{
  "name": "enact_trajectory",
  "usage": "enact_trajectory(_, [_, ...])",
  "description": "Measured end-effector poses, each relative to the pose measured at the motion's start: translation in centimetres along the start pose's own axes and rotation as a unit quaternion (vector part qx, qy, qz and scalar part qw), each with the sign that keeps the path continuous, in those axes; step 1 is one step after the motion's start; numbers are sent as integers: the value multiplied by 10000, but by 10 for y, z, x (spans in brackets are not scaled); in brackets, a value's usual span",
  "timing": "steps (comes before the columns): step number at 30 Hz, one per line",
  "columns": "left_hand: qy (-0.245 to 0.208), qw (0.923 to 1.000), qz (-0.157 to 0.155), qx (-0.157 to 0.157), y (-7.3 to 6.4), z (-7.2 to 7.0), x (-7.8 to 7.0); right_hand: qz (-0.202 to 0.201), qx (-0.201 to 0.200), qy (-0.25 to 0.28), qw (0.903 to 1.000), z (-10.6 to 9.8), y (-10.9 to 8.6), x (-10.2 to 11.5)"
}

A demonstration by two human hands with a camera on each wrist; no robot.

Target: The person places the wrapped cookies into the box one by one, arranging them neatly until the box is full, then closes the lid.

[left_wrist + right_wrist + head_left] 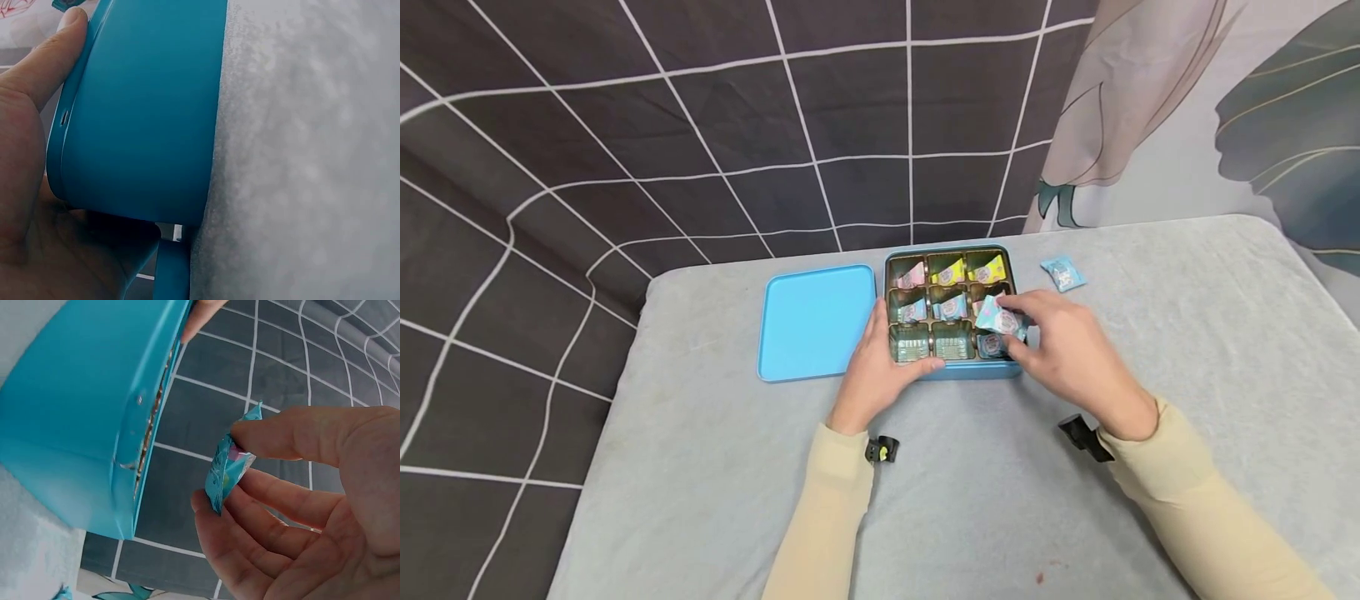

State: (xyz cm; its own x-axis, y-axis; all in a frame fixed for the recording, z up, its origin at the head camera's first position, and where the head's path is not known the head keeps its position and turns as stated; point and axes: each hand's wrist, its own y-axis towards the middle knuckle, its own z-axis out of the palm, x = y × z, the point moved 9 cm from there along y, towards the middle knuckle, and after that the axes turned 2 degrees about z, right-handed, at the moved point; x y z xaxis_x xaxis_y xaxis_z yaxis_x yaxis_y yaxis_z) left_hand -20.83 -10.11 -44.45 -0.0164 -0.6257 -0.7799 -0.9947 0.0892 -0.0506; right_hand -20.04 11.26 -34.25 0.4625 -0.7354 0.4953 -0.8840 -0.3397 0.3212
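A blue square tin point(973, 371) stands on the cloth, its gold tray divided into compartments. Pink, yellow and blue wrapped candies sit in most of them; two front compartments at the left and middle show bare ridged bottoms. My left hand point(874, 367) grips the tin's front left corner, thumb over the front rim and fingers along the left side. Between the thumb and fingers of my right hand point(1071, 354) is a light blue wrapped candy point(226, 472), pinched above the tin's right side. Below it, another dark blue wrapped candy point(990, 346) shows in the front right compartment.
The blue lid point(816, 325) lies flat just left of the tin. One loose blue wrapped candy point(1063, 272) rests on the grey cloth point(700, 467) beyond the tin's back right corner. A dark checked curtain point(850, 108) hangs behind the table.
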Motion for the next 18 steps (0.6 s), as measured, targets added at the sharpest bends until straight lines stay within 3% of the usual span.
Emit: enact_trajectory(18, [12,10000,98,-11,1,-1,-3,-346,44,240,9991,20,-4,11])
